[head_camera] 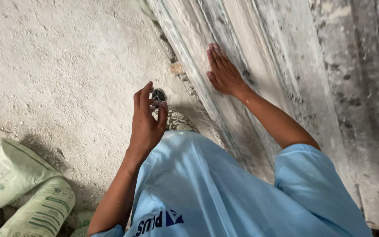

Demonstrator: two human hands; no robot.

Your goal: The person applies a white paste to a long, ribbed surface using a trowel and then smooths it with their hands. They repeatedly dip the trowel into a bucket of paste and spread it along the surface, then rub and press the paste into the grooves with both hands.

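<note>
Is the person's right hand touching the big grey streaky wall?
Touching. The head view shows the right hand lying flat, palm and fingers pressed on the grey, streaked plaster wall, with no gap visible. The left hand hangs in the air, off the wall.

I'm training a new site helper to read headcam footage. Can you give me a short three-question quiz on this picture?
1. True or false: the right hand lies flat on the wall.
2. The left hand is: A) holding a trowel, B) empty in the air, C) pressed on the wall?
3. What lies on the floor at lower left?

Key: 1 true. 2 B, fingers loosely curled above the floor. 3 Pale green sacks.
</note>
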